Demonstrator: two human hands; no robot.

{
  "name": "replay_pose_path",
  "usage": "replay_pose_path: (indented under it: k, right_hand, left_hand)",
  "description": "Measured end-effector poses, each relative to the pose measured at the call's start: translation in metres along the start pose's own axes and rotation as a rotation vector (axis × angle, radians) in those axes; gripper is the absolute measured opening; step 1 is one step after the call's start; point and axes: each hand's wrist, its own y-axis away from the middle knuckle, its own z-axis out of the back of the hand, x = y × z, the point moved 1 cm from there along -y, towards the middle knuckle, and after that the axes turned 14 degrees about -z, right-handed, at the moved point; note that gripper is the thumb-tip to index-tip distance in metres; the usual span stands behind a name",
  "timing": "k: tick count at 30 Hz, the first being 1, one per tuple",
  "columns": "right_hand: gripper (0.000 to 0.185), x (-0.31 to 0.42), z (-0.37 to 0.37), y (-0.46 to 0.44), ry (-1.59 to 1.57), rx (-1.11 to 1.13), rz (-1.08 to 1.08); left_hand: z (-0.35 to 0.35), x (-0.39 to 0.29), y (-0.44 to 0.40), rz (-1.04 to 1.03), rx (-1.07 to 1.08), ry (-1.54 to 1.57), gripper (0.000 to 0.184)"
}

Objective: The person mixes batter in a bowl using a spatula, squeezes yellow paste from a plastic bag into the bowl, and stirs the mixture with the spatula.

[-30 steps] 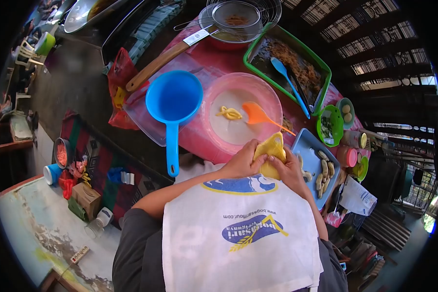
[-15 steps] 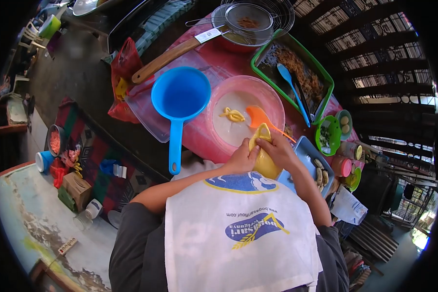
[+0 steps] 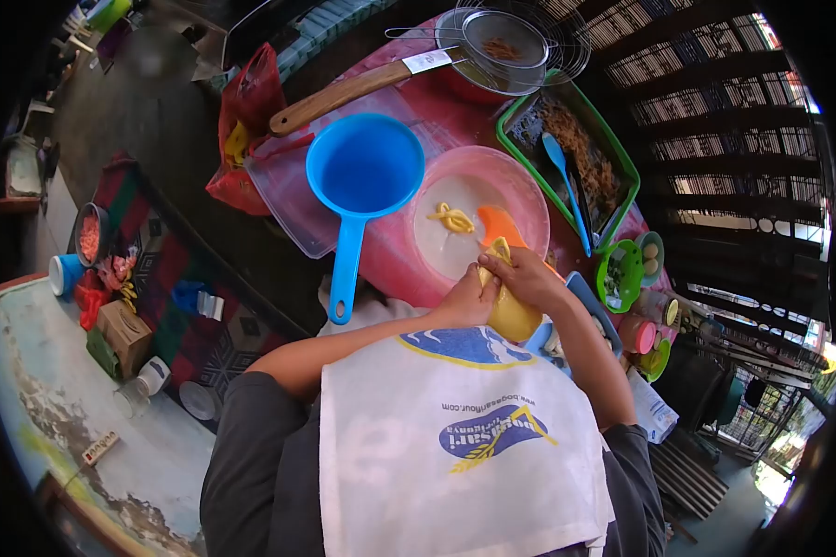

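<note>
One small yellow heap (image 3: 455, 219) lies in the pink bowl (image 3: 524, 181), apparently the portion dispensed. The yellow bag (image 3: 515, 318), at the bowl's near edge, bulges; most contents appear unused. Left hand (image 3: 470, 300) and right hand (image 3: 527, 277) both grasp the bag near its narrow top.

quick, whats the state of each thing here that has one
left hand: closed on the yellow pouch
right hand: closed on it too
yellow pouch: gripped, bulging toward the body
pink bowl: open, yellow strands inside
blue dipper: opening up, nothing visible inside
green-rimmed tray: uncovered, holding brown shreds
strainer: brown bits in its mesh
</note>
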Motion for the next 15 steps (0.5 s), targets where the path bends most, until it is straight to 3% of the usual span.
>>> replay_pose_path:
  k: [7, 10, 15]
  right_hand:
    - [0.043, 0.012, 0.0, -0.004, 0.074, -0.019, -0.015]
    - [0.043, 0.011, -0.002, -0.011, 0.11, -0.022, -0.008]
    - [0.044, 0.018, 0.0, -0.016, 0.229, -0.01, -0.072]
  left_hand:
    - [-0.002, 0.013, -0.003, 0.01, -0.079, -0.033, 0.051]
    - [0.003, 0.008, -0.005, 0.162, 0.031, -0.04, 0.05]
    - [0.003, 0.009, -0.007, 0.177, 0.022, -0.052, 0.056]
